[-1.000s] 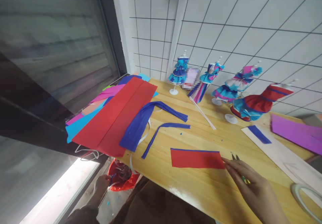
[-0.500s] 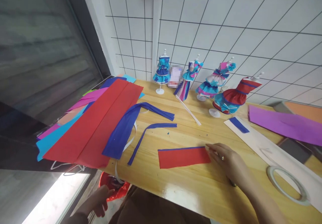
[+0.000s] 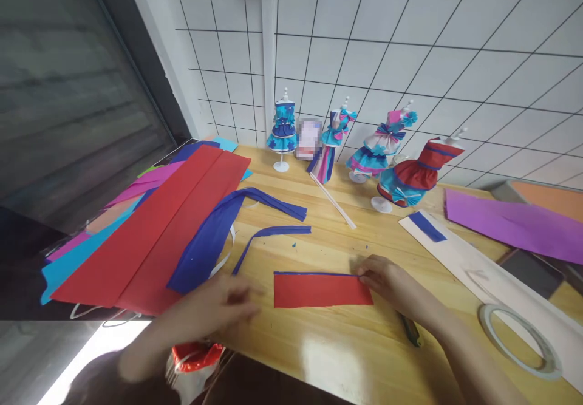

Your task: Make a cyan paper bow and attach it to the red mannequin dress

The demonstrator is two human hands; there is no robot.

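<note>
A red crepe paper strip (image 3: 321, 291) with a narrow blue band along its upper edge lies flat on the wooden table. My right hand (image 3: 385, 279) is at its upper right corner, thumb and fingertips closed on the blue-banded edge. To the left of the strip, my left hand (image 3: 228, 302) hovers over the table's front part, slightly smeared by motion. Its fingers are apart with nothing in them, and a gap separates it from the strip. Partly hidden under my right forearm is a dark slim tool (image 3: 411, 330).
Red paper sheets (image 3: 177, 211) and blue strips (image 3: 273, 231) lie on the left. Several dress forms (image 3: 281, 127) in paper dresses stand along the back. On the right are a tape roll (image 3: 519, 339), a pale strip (image 3: 478, 277) and purple paper (image 3: 510, 223).
My left hand has come up from below the table edge to beside the red strip's left end. My right hand has closed on the strip's upper right corner. The view has shifted slightly right.
</note>
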